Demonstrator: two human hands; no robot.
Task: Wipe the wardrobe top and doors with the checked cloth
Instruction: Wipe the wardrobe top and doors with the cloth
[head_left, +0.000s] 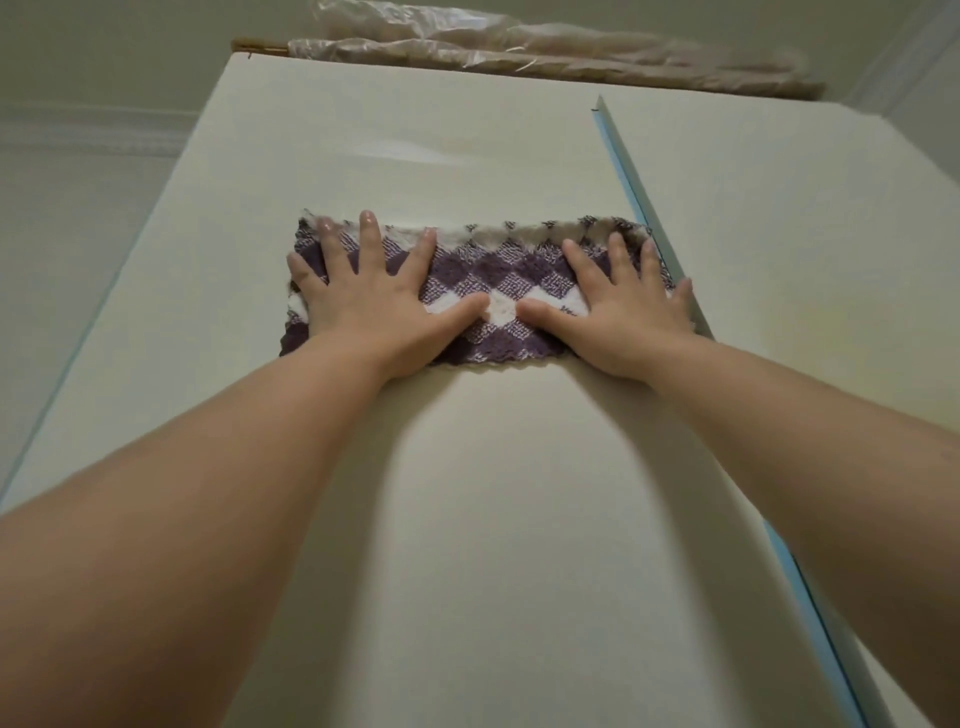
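Note:
A purple and white checked cloth (498, 291), folded into a wide strip, lies flat against the cream wardrobe door (467, 519). My left hand (374, 301) presses on the cloth's left half with its fingers spread and straight. My right hand (623, 306) presses on the right half in the same way, its little finger close to the door's right edge. Both thumbs point inward and nearly meet over a white check. The wardrobe's top edge (415, 65) runs across the upper part of the view.
A second cream door (805, 234) stands to the right, beyond a blue-edged gap (639, 192). Long bundles wrapped in clear plastic (545, 57) lie on top of the wardrobe. The wall (78, 182) is to the left, the ceiling above.

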